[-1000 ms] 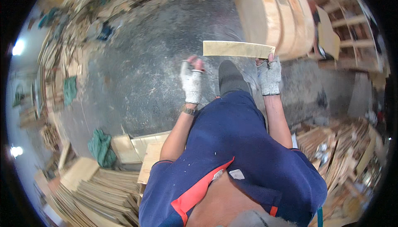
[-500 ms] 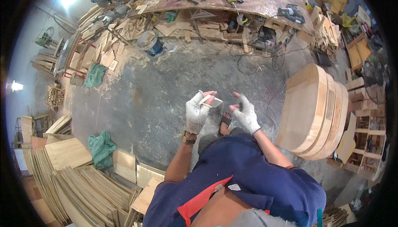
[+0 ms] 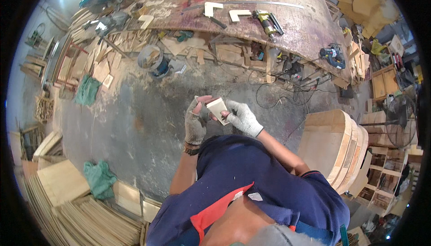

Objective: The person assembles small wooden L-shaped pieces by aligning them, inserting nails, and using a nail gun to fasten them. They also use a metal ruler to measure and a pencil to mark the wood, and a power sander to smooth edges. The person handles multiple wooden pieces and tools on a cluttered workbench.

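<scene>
Grasping pale block [image 3: 217, 107] with right hand [image 3: 243, 118]; left hand [image 3: 195, 122] at block's edge, cannot tell its grip

pale block [image 3: 218, 110]: underside hidden from me, one part covered by my right hand [image 3: 242, 118].
my left hand [image 3: 195, 124]: some fingertips lost behind the block.
workbench [image 3: 310, 24]: cut off above.
stacked boards [image 3: 96, 221]: cut off below.
bucket [image 3: 158, 69]: contents too small to tell.
my feet: hidden beneath my navy clothing [image 3: 251, 165].
</scene>
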`<move>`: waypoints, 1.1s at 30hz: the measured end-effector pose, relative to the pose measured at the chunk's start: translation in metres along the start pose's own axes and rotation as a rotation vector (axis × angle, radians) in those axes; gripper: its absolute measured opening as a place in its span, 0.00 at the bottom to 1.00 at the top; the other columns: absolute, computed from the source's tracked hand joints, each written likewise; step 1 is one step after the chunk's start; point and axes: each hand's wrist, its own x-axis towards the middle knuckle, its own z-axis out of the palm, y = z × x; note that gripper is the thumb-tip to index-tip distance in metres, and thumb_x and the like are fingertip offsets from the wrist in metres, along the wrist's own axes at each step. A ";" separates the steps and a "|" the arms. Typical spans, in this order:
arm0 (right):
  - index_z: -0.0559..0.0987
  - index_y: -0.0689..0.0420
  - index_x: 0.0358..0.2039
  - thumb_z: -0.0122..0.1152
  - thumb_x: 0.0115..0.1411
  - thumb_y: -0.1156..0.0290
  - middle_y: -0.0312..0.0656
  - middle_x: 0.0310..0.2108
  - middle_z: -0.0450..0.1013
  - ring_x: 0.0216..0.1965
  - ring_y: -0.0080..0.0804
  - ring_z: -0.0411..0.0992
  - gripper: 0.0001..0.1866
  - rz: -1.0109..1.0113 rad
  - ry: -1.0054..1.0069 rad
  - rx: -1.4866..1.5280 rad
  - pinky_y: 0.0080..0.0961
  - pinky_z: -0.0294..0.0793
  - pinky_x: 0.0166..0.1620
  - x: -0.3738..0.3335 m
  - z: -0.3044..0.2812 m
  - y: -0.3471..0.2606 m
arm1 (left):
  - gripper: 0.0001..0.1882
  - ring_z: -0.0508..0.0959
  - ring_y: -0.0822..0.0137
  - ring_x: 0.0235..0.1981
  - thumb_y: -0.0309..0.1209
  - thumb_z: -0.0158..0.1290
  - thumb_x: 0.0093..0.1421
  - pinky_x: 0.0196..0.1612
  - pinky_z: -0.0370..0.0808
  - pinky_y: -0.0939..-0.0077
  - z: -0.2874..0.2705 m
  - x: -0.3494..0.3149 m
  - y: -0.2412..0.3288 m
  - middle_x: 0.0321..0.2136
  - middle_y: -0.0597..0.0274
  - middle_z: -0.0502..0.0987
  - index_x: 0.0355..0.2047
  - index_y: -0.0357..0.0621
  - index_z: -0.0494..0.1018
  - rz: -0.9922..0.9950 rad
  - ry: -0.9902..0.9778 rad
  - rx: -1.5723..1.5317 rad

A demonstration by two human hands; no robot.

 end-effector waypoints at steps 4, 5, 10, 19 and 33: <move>0.80 0.63 0.40 0.62 0.68 0.65 0.39 0.24 0.78 0.26 0.21 0.77 0.12 -0.027 0.118 0.171 0.27 0.76 0.33 0.084 -0.006 -0.019 | 0.18 0.77 0.74 0.34 0.40 0.51 0.72 0.37 0.75 0.77 -0.005 0.089 0.029 0.35 0.63 0.78 0.47 0.35 0.76 0.083 -0.105 0.370; 0.80 0.63 0.40 0.62 0.68 0.65 0.38 0.24 0.78 0.26 0.21 0.77 0.12 -0.036 0.132 0.241 0.26 0.76 0.33 0.101 -0.007 -0.025 | 0.14 0.77 0.74 0.36 0.36 0.52 0.71 0.41 0.75 0.76 -0.007 0.108 0.038 0.34 0.63 0.77 0.46 0.36 0.75 0.047 -0.109 0.587; 0.81 0.63 0.46 0.64 0.67 0.67 0.37 0.28 0.78 0.26 0.19 0.76 0.13 0.105 0.054 0.235 0.23 0.75 0.31 0.168 -0.018 -0.045 | 0.12 0.71 0.77 0.34 0.35 0.52 0.72 0.38 0.71 0.76 -0.019 0.190 0.062 0.29 0.67 0.75 0.37 0.37 0.73 0.002 -0.103 0.658; 0.79 0.65 0.49 0.59 0.65 0.74 0.37 0.33 0.79 0.28 0.21 0.75 0.14 0.193 0.400 0.234 0.22 0.76 0.31 0.279 -0.121 -0.006 | 0.14 0.78 0.75 0.31 0.35 0.49 0.74 0.30 0.78 0.80 -0.051 0.283 0.055 0.34 0.61 0.78 0.46 0.34 0.73 0.032 0.040 0.571; 0.82 0.63 0.31 0.67 0.57 0.57 0.53 0.30 0.80 0.33 0.49 0.79 0.18 0.289 0.368 -0.474 0.40 0.76 0.40 0.517 -0.257 0.146 | 0.19 0.74 0.77 0.37 0.44 0.59 0.68 0.40 0.72 0.80 0.031 0.455 0.026 0.36 0.69 0.80 0.46 0.39 0.80 0.172 0.103 0.432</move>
